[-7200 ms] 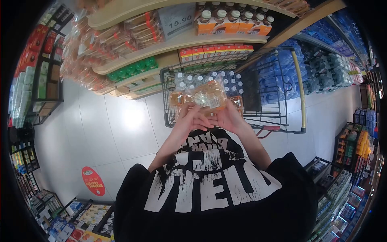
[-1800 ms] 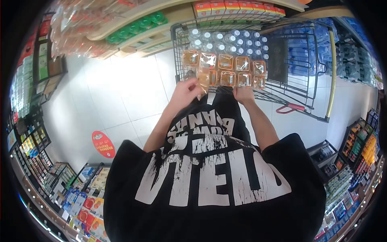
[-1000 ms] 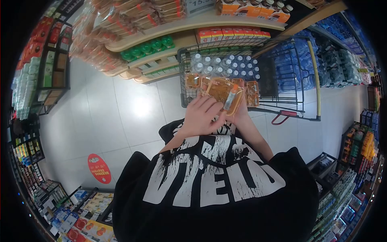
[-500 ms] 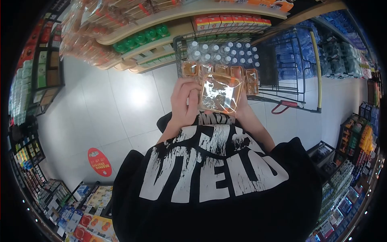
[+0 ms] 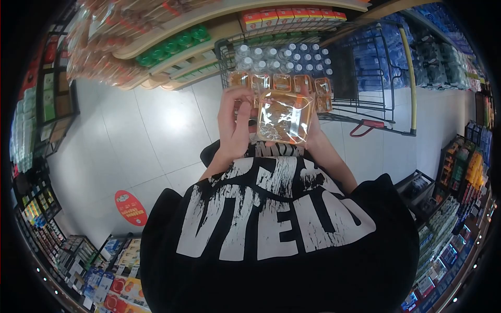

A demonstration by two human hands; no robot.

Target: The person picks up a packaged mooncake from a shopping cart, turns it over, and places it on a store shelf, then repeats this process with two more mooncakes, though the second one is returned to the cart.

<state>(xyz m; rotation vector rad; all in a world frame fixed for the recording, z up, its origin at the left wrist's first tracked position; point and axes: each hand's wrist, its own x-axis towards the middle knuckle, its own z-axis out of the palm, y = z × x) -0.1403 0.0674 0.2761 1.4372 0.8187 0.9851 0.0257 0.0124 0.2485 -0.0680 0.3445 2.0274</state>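
A square orange food tray under clear glossy wrap (image 5: 284, 119) is held up in front of my chest. My right hand (image 5: 316, 129) grips it along its right side, thumb at the upper right corner and the other fingers mostly hidden behind it. Beside its left edge, my left hand (image 5: 233, 122) has loosely bent fingers, with a gap between thumb and forefinger; its fingertips come right up to the upper left corner. Just beyond, a row of similar orange packs (image 5: 282, 82) sits in the wire shopping cart (image 5: 383, 99).
Several clear bottles with white caps (image 5: 258, 65) stand behind the packs in the cart. Shelves (image 5: 172, 60) with green containers and bagged goods run along the far side. A red oval sticker (image 5: 131, 207) marks the tiled floor (image 5: 156, 138). Stocked displays line both sides.
The wrapped pack has tilted slightly and shifted a little left. My left hand's fingers have moved up along its left edge and loosened. The cart appears slightly further left and higher in view.
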